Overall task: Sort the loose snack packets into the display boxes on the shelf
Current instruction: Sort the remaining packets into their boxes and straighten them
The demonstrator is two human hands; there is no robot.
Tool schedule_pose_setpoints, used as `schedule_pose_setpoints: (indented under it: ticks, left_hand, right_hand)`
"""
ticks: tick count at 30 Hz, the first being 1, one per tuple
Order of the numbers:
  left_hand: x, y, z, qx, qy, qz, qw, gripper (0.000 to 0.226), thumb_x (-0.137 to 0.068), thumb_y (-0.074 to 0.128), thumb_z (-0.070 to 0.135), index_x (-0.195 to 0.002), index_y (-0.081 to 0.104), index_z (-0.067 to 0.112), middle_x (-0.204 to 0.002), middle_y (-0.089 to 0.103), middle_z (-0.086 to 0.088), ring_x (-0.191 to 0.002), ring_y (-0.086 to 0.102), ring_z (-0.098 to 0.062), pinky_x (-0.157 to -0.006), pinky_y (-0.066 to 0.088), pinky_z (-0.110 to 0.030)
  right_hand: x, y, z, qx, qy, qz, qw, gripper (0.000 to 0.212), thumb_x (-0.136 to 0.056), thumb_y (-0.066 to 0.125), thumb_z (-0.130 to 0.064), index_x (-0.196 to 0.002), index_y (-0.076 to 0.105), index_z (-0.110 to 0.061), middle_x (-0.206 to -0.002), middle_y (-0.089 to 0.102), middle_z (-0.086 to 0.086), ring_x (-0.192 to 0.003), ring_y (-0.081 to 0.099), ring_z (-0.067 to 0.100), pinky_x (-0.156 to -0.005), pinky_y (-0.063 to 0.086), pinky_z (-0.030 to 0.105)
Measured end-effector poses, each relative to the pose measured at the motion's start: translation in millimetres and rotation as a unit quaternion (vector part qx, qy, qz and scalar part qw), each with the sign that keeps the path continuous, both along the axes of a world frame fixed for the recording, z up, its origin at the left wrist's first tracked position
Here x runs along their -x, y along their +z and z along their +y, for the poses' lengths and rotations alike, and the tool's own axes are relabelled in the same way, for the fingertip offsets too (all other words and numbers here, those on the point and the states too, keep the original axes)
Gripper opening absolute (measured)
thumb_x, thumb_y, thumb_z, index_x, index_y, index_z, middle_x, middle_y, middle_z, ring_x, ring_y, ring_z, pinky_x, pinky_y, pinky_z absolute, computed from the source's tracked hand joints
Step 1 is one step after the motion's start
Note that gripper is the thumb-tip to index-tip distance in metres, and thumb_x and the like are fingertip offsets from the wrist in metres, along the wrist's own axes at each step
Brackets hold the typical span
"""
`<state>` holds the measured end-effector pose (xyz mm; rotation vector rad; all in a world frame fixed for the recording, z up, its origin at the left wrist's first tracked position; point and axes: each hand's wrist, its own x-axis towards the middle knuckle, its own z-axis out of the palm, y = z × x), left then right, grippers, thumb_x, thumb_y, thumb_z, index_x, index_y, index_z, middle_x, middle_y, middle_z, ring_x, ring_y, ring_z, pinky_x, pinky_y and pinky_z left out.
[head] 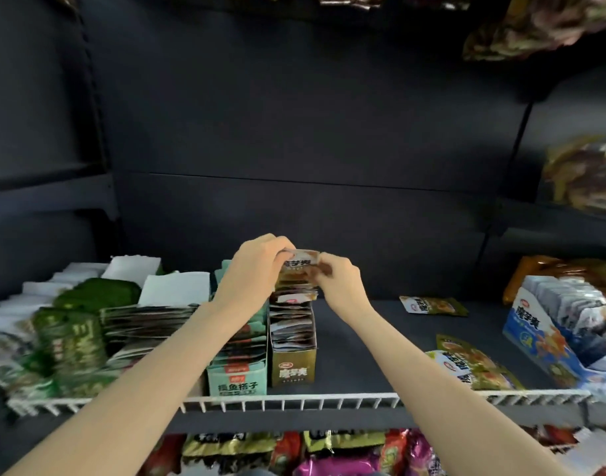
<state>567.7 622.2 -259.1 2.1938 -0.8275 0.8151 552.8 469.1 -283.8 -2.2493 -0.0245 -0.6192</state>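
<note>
Both hands hold one small brown-and-white snack packet (pixel 301 263) above the far end of the gold display box (pixel 294 367), which is packed with upright packets. My left hand (pixel 257 269) grips the packet's left edge and my right hand (pixel 336 274) pinches its right edge. Left of it stands a teal display box (pixel 238 381), partly hidden under my left forearm. Loose gold-green packets lie on the dark shelf: one (pixel 432 305) at the back right, several (pixel 473 367) near the front rail.
A blue display box (pixel 535 338) of silvery packets stands at the right. Green packets (pixel 71 338) and white boxes (pixel 136 269) crowd the left. A white wire rail (pixel 294 401) runs along the shelf front. Bare shelf (pixel 363 338) lies between the gold box and the loose packets.
</note>
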Motion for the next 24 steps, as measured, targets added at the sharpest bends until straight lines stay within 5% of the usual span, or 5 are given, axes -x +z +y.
schedule_pose_setpoints:
  ticks: [4,9,14,19,24]
  left_hand:
    - [1,-9,8,-0.063,0.019,0.071,0.995,0.022,-0.097,0.047,0.017,-0.103,0.068,0.018,-0.099,0.062,0.003,-0.094,0.057,-0.013,-0.079,0.047,-0.028]
    - [-10,-21,-2,-0.172,0.063,0.115,0.976,0.025,-0.098,0.043,0.024,-0.107,0.065,0.018,-0.102,0.065,0.000,-0.086,0.062,-0.016,-0.071,0.048,-0.029]
    - [-11,-28,-30,-0.187,0.082,0.060,0.977,0.031,-0.095,0.048,0.032,-0.122,0.057,0.021,-0.119,0.058,0.001,-0.111,0.050,-0.018,-0.091,0.039,-0.033]
    - [-5,-38,-91,-0.160,-0.003,0.008,0.987,0.028,-0.096,0.044,0.028,-0.120,0.056,0.020,-0.119,0.056,0.005,-0.112,0.046,-0.015,-0.092,0.036,-0.030]
    - [-26,-73,-182,-0.057,-0.086,0.254,0.962,0.028,-0.095,0.048,0.018,-0.119,0.060,0.011,-0.118,0.059,-0.004,-0.110,0.055,-0.020,-0.090,0.045,-0.029]
  right_hand:
    - [-1,-9,3,0.076,0.007,0.049,0.996,0.028,-0.091,0.048,-0.007,-0.070,0.060,-0.020,-0.078,0.064,0.002,-0.088,0.060,0.031,-0.069,0.042,0.031]
    - [3,-14,-6,0.069,0.015,0.055,0.996,0.024,-0.093,0.050,-0.010,-0.109,0.067,-0.015,-0.107,0.069,-0.002,-0.103,0.060,0.015,-0.086,0.045,0.023]
    - [6,-20,-34,0.041,-0.002,0.059,0.997,0.025,-0.096,0.051,-0.016,-0.118,0.063,-0.015,-0.116,0.065,-0.001,-0.109,0.058,0.012,-0.087,0.042,0.018]
    - [6,-36,-89,0.031,-0.060,0.067,0.995,0.026,-0.096,0.049,-0.014,-0.119,0.061,-0.013,-0.116,0.065,0.001,-0.110,0.058,0.014,-0.084,0.039,0.017]
    - [-8,-73,-162,0.031,-0.153,0.108,0.982,0.031,-0.094,0.050,-0.016,-0.124,0.057,-0.010,-0.121,0.062,0.008,-0.111,0.056,0.024,-0.086,0.043,0.029]
